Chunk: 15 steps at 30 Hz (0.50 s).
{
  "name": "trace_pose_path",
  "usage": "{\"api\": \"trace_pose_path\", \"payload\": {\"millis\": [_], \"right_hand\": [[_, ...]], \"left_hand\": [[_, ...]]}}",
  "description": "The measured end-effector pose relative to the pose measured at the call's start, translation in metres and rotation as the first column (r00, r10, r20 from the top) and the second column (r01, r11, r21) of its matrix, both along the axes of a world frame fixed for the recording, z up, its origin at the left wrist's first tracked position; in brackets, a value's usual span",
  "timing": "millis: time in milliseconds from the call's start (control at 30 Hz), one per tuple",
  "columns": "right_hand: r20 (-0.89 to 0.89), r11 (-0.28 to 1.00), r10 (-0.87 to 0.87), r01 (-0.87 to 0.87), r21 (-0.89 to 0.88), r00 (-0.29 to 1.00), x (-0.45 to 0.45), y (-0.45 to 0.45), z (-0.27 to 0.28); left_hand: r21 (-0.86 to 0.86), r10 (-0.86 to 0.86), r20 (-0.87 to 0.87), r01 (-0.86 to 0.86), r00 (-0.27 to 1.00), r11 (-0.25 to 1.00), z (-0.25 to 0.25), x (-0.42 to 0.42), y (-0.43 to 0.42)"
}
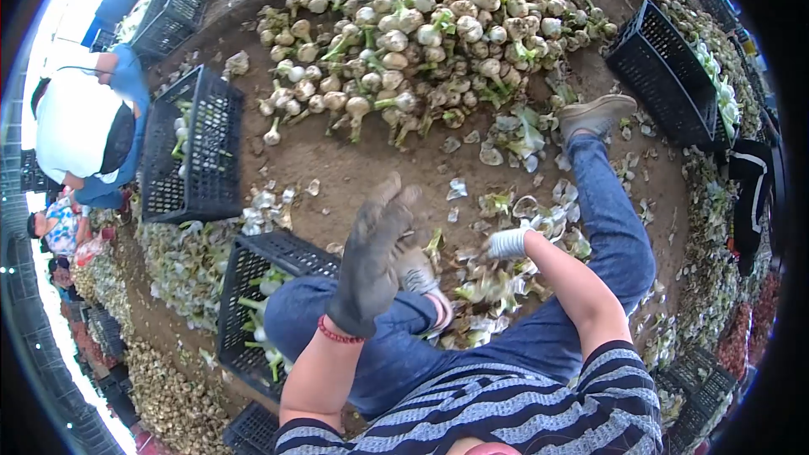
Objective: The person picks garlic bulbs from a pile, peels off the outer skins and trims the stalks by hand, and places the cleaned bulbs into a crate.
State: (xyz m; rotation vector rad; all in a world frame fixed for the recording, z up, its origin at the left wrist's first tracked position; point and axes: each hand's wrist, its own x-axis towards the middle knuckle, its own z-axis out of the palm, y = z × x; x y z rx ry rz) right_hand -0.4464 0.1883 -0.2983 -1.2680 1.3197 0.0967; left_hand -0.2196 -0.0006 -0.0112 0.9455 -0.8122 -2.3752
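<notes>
As I scan over from the left, first comes a person in a white top (80, 122), bent over, then a black crate (212, 145) with a few bulbs showing inside. Lower down, a second crate (286, 250) sits just beside the seated person's left knee (295, 307), holding pale bulbs with green stalks. Next, left hand (369, 257), gloved, raised by that knee: fingers (382, 195) stretched out towards the pile, a bit blurred, nothing visible in them. Bulb pile (447, 38) is on the dirt floor (295, 170), ahead of those fingers and apart from them. Its near edge has a stalked bulb (357, 108), ahead and slightly left; long axis roughly fore and aft, stalk end towards the left hand, the nearer of the two. Right hand (490, 246), white cuff (508, 243) at the wrist, low over loose peelings (480, 291), blurred; can't make out its fingers or any grip. Far right, a tilted crate (661, 76) beyond the right shoe (597, 114).
</notes>
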Motion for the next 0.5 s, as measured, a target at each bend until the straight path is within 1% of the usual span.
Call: {"api": "trace_pose_path", "payload": {"millis": [33, 67, 100, 133, 167, 200, 233, 267, 333, 367, 400, 467, 500], "right_hand": [[0.126, 0.996, -0.017, 0.006, 0.088, 0.992, -0.009, -0.016, 0.015], [-0.107, 0.96, -0.136, 0.104, -0.261, 0.985, -0.027, -0.041, 0.024], [0.037, 0.77, -0.547, 0.519, -0.372, 0.837, -0.042, -0.071, 0.075], [-0.017, 0.569, -0.729, 0.591, -0.572, 0.685, -0.066, -0.1, 0.062], [0.136, 0.26, -0.932, 0.88, -0.399, 0.337, -0.08, -0.134, 0.097], [0.026, 0.21, -0.947, 0.678, -0.705, 0.32, -0.108, -0.16, 0.086], [-0.033, 0.177, -0.965, 0.551, -0.815, 0.261, -0.13, -0.185, 0.088], [-0.1, 0.201, -0.975, 0.6, -0.774, 0.199, -0.145, -0.207, 0.099], [-0.241, 0.211, -0.969, 0.659, -0.722, 0.047, -0.157, -0.241, 0.103], [-0.25, 0.189, -0.968, 0.705, -0.684, 0.017, -0.163, -0.25, 0.099], [-0.259, 0.161, -0.966, 0.747, -0.646, -0.016, -0.168, -0.255, 0.092], [-0.277, 0.128, -0.959, 0.764, -0.633, -0.068, -0.172, -0.261, 0.087], [-0.245, 0.083, -0.966, 0.794, -0.602, -0.085, -0.171, -0.26, 0.086]], "left_hand": [[-0.092, -0.074, 0.086, 0.082, 0.994, 0.992, 0.003, -0.006, 0.001], [-0.179, -0.142, 0.178, 0.173, 0.974, 0.968, 0.006, -0.012, 0.0], [-0.243, -0.217, 0.217, 0.268, 0.952, 0.932, 0.007, -0.016, -0.004], [-0.246, -0.234, 0.207, 0.282, 0.95, 0.927, 0.009, -0.022, -0.007], [-0.22, -0.263, 0.234, 0.314, 0.936, 0.923, 0.01, -0.03, -0.01], [-0.194, -0.289, 0.258, 0.342, 0.922, 0.919, 0.009, -0.037, -0.011], [-0.188, -0.288, 0.255, 0.339, 0.923, 0.922, 0.006, -0.043, -0.012], [-0.192, -0.297, 0.244, 0.347, 0.923, 0.918, 0.003, -0.046, -0.013], [-0.196, -0.274, 0.26, 0.329, 0.926, 0.924, -0.002, -0.05, -0.015], [-0.21, -0.255, 0.265, 0.314, 0.93, 0.926, -0.006, -0.051, -0.015], [-0.224, -0.275, 0.235, 0.327, 0.932, 0.918, -0.006, -0.054, -0.016], [-0.268, -0.223, 0.323, 0.315, 0.92, 0.911, -0.005, -0.054, -0.019], [-0.291, -0.222, 0.34, 0.327, 0.914, 0.899, -0.01, -0.051, -0.02]]}}
